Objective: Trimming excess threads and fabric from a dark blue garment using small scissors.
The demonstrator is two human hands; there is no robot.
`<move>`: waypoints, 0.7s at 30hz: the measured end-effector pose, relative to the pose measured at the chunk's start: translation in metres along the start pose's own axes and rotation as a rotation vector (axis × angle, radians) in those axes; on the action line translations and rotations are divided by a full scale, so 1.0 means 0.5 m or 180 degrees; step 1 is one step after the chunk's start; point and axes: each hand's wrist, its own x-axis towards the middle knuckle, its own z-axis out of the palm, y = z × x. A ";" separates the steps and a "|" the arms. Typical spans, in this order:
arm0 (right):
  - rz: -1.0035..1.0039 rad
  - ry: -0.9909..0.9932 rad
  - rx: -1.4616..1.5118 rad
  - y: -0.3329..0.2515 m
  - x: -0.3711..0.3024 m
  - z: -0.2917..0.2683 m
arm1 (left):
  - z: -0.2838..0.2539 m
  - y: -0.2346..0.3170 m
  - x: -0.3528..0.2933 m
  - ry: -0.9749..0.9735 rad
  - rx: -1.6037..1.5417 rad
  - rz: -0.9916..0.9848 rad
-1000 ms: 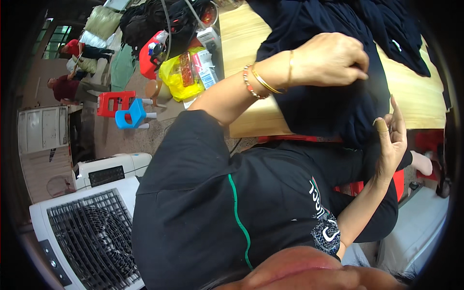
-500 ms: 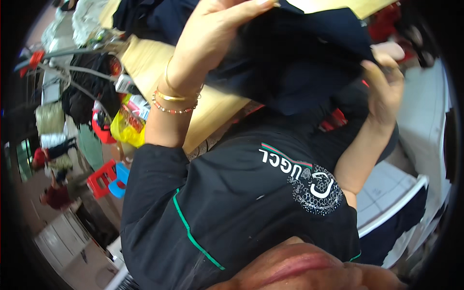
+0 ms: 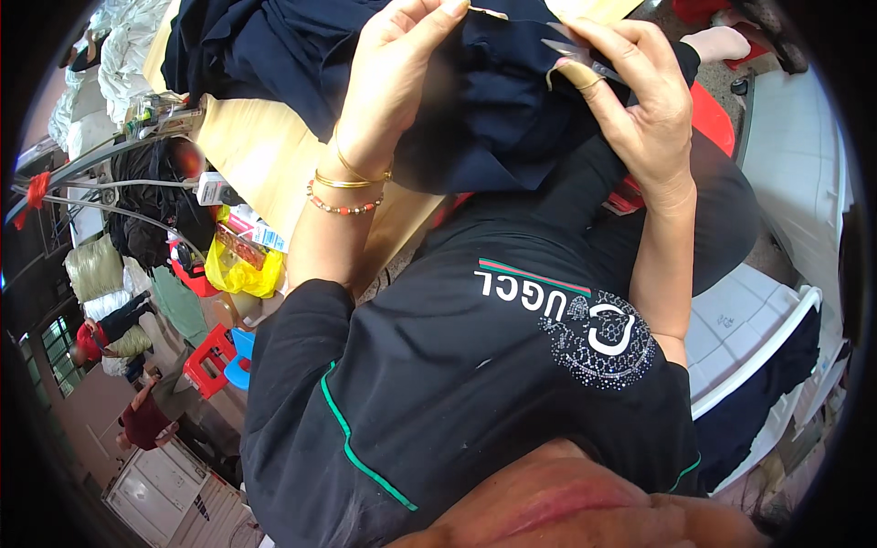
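Observation:
Dark navy cloth (image 3: pixel 512 119) lies gathered over the wooden table (image 3: pixel 256 146) and hangs down toward my lap. At its upper edge, my left hand (image 3: pixel 393 64) is closed in a pinch on the cloth; a small pale piece shows beside the fingertips. On the other side, my right hand (image 3: pixel 653 105) grips small scissors (image 3: pixel 598 69), their pointed metal blades turned left over the cloth. A yellowish wrap covers part of the right thumb. The far side of the left fingers is cut off by the frame's top.
A yellow plastic bag (image 3: pixel 242 269) with packets stands left of the table, near a red stool (image 3: pixel 210 361) and a blue one (image 3: pixel 239 356). A metal rail (image 3: pixel 82 183) carries a red tie. To the right are a white panel (image 3: pixel 795 173) and a white-edged surface (image 3: pixel 740 329). People stand far left.
The cloth has been lowered and spread toward the table. My right hand has moved left and up, closer to my left hand, and the scissors' blades now show.

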 end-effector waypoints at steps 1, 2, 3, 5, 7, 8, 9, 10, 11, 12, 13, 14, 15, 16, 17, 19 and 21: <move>-0.0019 -0.0019 -0.0117 -0.007 0.004 0.000 | 0.008 0.007 -0.004 0.0013 -0.0042 -0.0016; 0.0051 0.0014 -0.0142 -0.017 0.011 0.003 | 0.017 0.014 -0.007 0.0026 -0.0083 -0.0031; 0.0057 0.0006 -0.0147 -0.036 0.022 0.002 | 0.025 0.021 -0.009 0.0025 -0.0092 -0.0038; 0.0491 -0.0136 -0.0156 -0.074 0.044 -0.006 | 0.041 0.033 -0.009 0.0101 -0.0144 -0.0070; 0.0457 -0.0133 -0.0190 -0.071 0.045 0.001 | 0.046 0.032 -0.003 0.0086 -0.0184 -0.0086; 0.0417 -0.0124 -0.0213 -0.069 0.045 0.004 | 0.046 0.031 -0.001 0.0073 -0.0212 -0.0096; 0.0420 -0.0132 -0.0223 -0.070 0.047 0.005 | 0.040 0.027 0.000 0.0072 -0.0224 -0.0099; 0.0437 -0.0145 -0.0191 -0.070 0.049 0.007 | 0.031 0.020 0.002 0.0058 -0.0189 -0.0088; 0.0453 -0.0159 -0.0159 -0.070 0.051 0.009 | 0.025 0.015 0.003 0.0045 -0.0156 -0.0077; 0.0458 -0.0174 -0.0169 -0.071 0.052 0.010 | 0.023 0.011 0.004 0.0047 -0.0173 -0.0083; 0.0427 -0.0169 -0.0246 -0.071 0.053 0.013 | 0.020 0.008 0.004 0.0020 -0.0119 -0.0077; 0.0396 -0.0165 -0.0322 -0.071 0.054 0.015 | 0.018 0.006 0.003 -0.0005 -0.0066 -0.0071; 0.0393 -0.0187 -0.0326 -0.072 0.055 0.017 | 0.021 0.007 0.002 0.0007 -0.0085 -0.0075; 0.0319 -0.0197 -0.0414 -0.075 0.056 0.018 | 0.027 0.013 0.002 0.0006 -0.0075 -0.0063; 0.0243 -0.0208 -0.0501 -0.077 0.058 0.018 | 0.031 0.017 0.001 0.0007 -0.0066 -0.0051; 0.0172 -0.0206 -0.0588 -0.085 0.061 0.016 | 0.028 0.012 0.005 -0.0017 -0.0090 -0.0044; 0.0091 -0.0205 -0.0669 -0.093 0.063 0.014 | 0.029 0.011 0.004 -0.0034 -0.0113 -0.0031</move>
